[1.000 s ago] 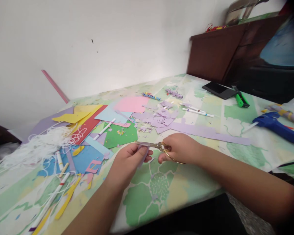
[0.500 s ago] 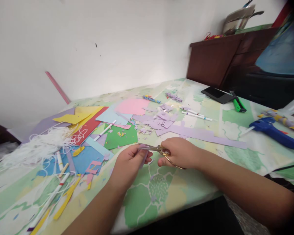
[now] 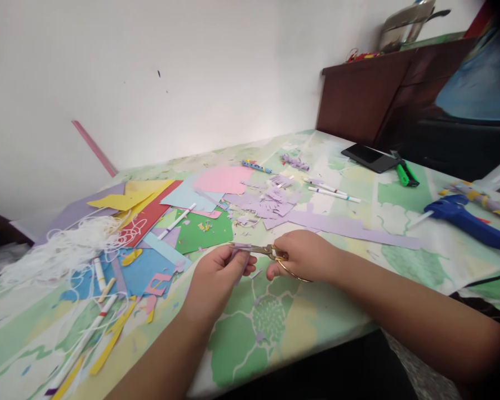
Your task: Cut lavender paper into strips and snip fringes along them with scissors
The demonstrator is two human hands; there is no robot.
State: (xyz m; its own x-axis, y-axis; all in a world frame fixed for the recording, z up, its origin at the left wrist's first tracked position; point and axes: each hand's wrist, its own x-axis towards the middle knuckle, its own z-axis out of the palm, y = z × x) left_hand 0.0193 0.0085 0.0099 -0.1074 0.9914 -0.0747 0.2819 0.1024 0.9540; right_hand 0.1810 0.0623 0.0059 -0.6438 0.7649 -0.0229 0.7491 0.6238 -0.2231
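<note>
My left hand [image 3: 219,272] pinches a small piece of purple paper [image 3: 240,256] between thumb and fingers. Gold-handled scissors [image 3: 263,250] are gripped in my right hand [image 3: 306,254], their blades pointing left and meeting the top of that paper. One large handle loop shows below my right hand. Behind both hands lie cut and fringed purple paper scraps [image 3: 270,203] and a long purple paper strip [image 3: 358,232].
Left, white string [image 3: 75,250] lies tangled over coloured sheets, beside a green sheet [image 3: 204,230]. Markers [image 3: 333,194] lie behind my right hand. A blue glue gun [image 3: 462,216] and a green-handled cutter [image 3: 407,174] lie right, near a black tablet-like device [image 3: 369,157].
The scissor blades now lie across the top edge of the purple paper, which shows more above my left thumb. Both hands stay nearly in place; the view has shifted slightly.
</note>
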